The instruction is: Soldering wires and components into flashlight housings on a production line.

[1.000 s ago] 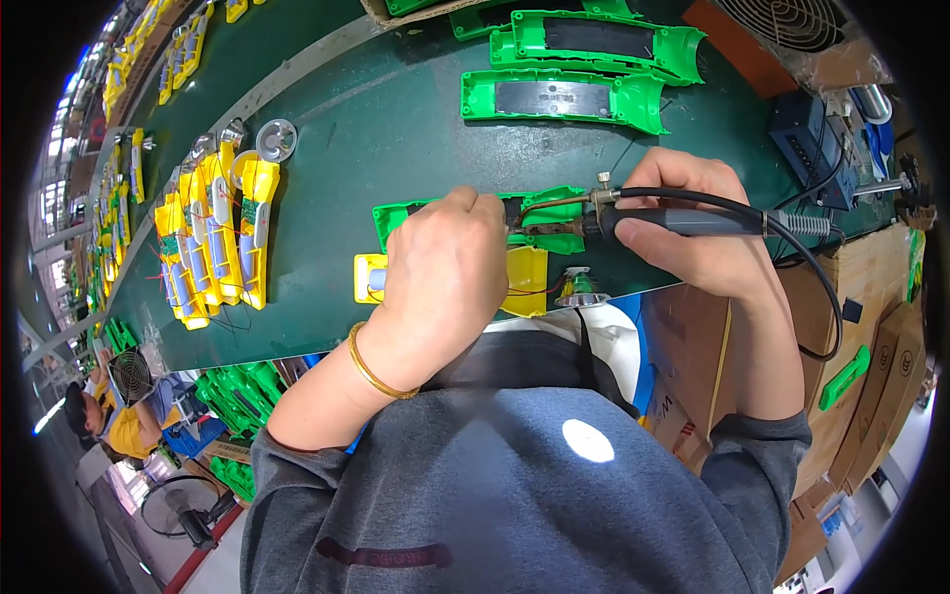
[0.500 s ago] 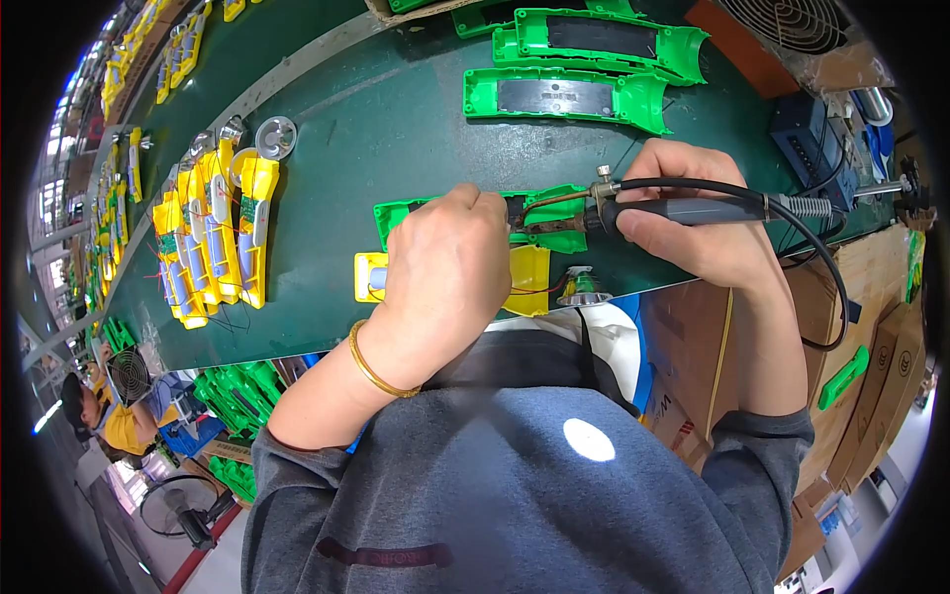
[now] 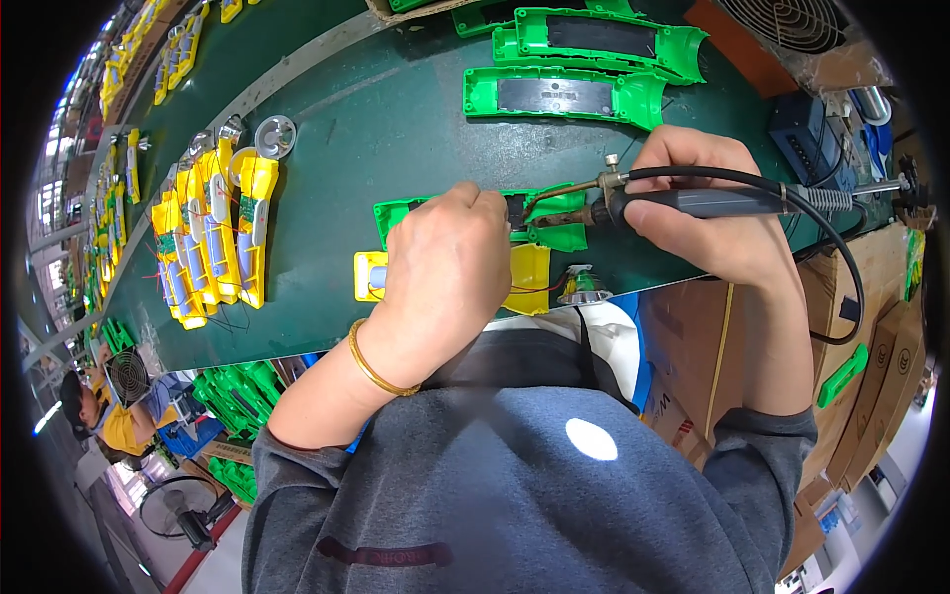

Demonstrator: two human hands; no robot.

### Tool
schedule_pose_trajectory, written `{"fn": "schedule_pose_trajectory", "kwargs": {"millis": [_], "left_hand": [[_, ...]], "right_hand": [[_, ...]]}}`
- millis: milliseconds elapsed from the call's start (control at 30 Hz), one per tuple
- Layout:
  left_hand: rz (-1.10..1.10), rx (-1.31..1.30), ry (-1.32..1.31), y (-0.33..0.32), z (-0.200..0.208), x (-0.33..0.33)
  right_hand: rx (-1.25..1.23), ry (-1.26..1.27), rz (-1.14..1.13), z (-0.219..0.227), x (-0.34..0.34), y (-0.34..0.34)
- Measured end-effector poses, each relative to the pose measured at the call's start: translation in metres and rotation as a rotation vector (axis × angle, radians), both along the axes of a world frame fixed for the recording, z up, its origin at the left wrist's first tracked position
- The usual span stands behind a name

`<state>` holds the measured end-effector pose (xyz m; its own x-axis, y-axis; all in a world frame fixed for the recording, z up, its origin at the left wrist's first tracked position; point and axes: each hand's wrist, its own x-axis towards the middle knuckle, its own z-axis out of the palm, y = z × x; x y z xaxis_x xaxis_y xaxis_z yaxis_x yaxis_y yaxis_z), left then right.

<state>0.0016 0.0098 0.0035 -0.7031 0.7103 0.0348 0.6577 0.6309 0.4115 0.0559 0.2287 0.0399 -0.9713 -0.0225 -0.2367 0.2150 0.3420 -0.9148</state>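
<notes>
My right hand (image 3: 708,203) grips a soldering iron (image 3: 683,204) with a black handle, a brass solder-feed tube and a black hose. Its tip lies over the right part of an open green plastic shell (image 3: 569,234) on the bench. Bent over that shell, my left hand (image 3: 450,252) has its fingers closed together; what they pinch is hidden under the hand. Nearer to me, partly beneath my left hand, lies a yellow half-casing (image 3: 530,280) with a blue cell at its left end. A reflector lamp head (image 3: 584,286) is wired to its right side.
Several yellow casings (image 3: 213,233) with cells, wires and reflectors lie at the left. More green shells (image 3: 564,96) with dark plates are at the back. A blue-grey box (image 3: 807,139) and an iron stand (image 3: 896,186) stand right. Another person (image 3: 124,421) is at far left.
The soldering iron and my right hand have shifted slightly right, drawing the tip back from my left fingertips. My left hand has stayed in place.
</notes>
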Motion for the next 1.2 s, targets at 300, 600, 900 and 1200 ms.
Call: {"fn": "schedule_pose_trajectory", "kwargs": {"millis": [300,600,900,1200], "left_hand": [[-0.009,0.001,-0.008,-0.002,0.001,-0.001],[-0.012,0.025,0.001,-0.002,0.000,-0.002],[0.037,-0.140,0.060,0.005,0.005,-0.002],[0.025,-0.095,0.038,0.000,0.005,-0.001]], "right_hand": [[-0.063,0.052,-0.014,-0.007,0.004,0.008],[-0.718,0.381,-0.689,-0.048,0.048,-0.004],[-1.025,0.477,-0.777,-0.069,0.030,-0.070],[-1.080,0.434,-0.831,-0.068,0.033,-0.067]]}}
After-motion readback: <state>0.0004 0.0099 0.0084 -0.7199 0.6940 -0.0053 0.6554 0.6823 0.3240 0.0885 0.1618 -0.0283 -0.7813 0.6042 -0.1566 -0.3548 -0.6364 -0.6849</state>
